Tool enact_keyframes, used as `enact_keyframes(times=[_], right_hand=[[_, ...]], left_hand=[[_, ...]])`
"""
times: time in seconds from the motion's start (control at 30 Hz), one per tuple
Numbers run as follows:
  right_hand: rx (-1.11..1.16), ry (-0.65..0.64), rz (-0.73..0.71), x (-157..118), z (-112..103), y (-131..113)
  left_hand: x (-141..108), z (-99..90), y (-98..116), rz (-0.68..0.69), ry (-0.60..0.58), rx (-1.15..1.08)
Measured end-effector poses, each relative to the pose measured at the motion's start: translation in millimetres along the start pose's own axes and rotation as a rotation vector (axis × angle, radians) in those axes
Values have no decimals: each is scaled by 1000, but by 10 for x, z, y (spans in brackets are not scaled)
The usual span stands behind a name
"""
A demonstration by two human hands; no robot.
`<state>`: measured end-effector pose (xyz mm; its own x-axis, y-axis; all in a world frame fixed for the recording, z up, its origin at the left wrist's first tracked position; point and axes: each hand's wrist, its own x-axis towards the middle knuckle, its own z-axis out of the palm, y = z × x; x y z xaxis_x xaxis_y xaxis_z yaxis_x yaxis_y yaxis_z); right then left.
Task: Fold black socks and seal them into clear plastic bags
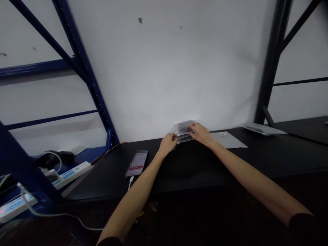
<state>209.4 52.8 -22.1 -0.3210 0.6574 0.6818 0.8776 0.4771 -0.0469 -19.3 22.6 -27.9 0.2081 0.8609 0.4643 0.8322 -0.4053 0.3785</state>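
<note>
At ten o'clock a white power strip (pixel 69 175) carries blue markings too small to read, and at eleven o'clock a smartphone (pixel 136 163) lies on the black table (pixel 230 162), its screen blurred, with a white cable (pixel 130 182) attached. At twelve o'clock, by the table's far edge, the left hand (pixel 167 143) pinches a stack of clear plastic packets (pixel 183 131) narrowly while the right hand (pixel 200 133) grips it from above, partly hiding it, contents indistinct. At one o'clock lies a pale sheet (pixel 229 140) bearing a small illegible label (pixel 222 134); at two o'clock lies a pale flat packet (pixel 263 129).
</note>
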Motion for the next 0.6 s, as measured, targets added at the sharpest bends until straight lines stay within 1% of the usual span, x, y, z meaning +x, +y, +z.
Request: enact_keyframes(times=[0.07,0.13,0.3,0.4,0.5,0.53,0.6], right_hand=[[-112,-24,-133,47,91,-79],[-186,-59,-206,87,170,-123],[-258,-60,-250,133,284,-133],[-246,-35,-276,141,278,-113],[-192,0,-296,132,209,-94],[-167,5,-301,121,175,-87],[-117,6,-312,88,101,-65]], left_hand=[[-2,-7,-24,-65,-12,9],[-4,-11,-24,-106,-14,15],[5,-11,1,-146,12,-4],[14,-5,-22,-161,22,-30],[41,18,-87,-197,44,-93],[58,33,-113,-210,47,-129],[99,76,-165,-224,17,-256]])
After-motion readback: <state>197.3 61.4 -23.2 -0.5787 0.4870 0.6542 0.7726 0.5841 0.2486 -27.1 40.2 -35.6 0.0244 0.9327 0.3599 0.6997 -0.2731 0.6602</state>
